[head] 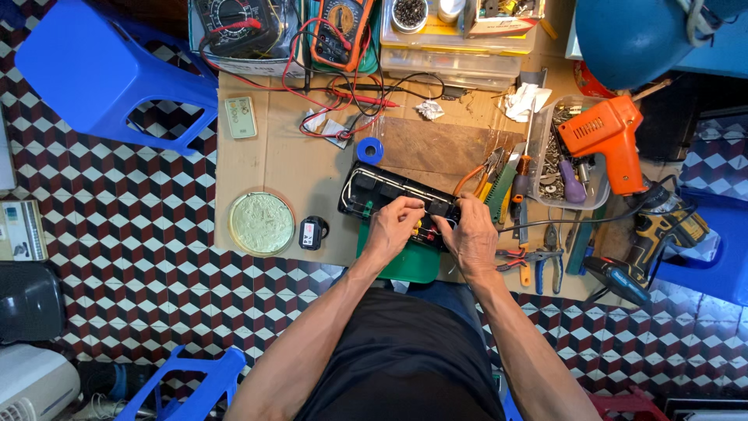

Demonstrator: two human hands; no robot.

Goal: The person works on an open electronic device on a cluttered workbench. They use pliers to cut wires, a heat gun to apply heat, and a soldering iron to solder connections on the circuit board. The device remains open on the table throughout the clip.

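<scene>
The left hand (393, 226) and right hand (471, 234) meet over the near end of an opened black power strip (374, 191), fingers pinched on small parts inside it, what exactly too small to tell; the strip lies on the cardboard-topped desk (265, 148), over a green board (409, 265); pliers (545, 261) lie just right; a blue tape roll (370, 150) sits beyond.
</scene>
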